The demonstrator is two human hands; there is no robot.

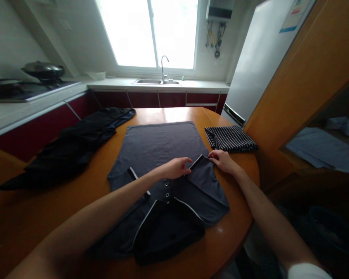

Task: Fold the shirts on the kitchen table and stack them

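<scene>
A dark grey polo shirt (159,143) lies spread on the wooden table, its black, white-edged collar (174,228) toward me and its hem toward the window. The sleeve on the right is folded inward over the body, with its black-and-white cuff (197,162) showing. My left hand (178,167) reaches across the shirt and pinches the inner end of that cuff. At the cuff's outer end, my right hand (221,159) holds the sleeve fabric between thumb and fingers. The other sleeve's cuff (133,173) lies on the shirt, partly behind my left forearm.
Black clothing (72,143) is heaped on the table's left side. A folded black-and-white striped cloth (232,138) lies at the right, near the fridge (261,54). Beyond the table are a counter with a sink (148,81) and a stove with a pan (43,70).
</scene>
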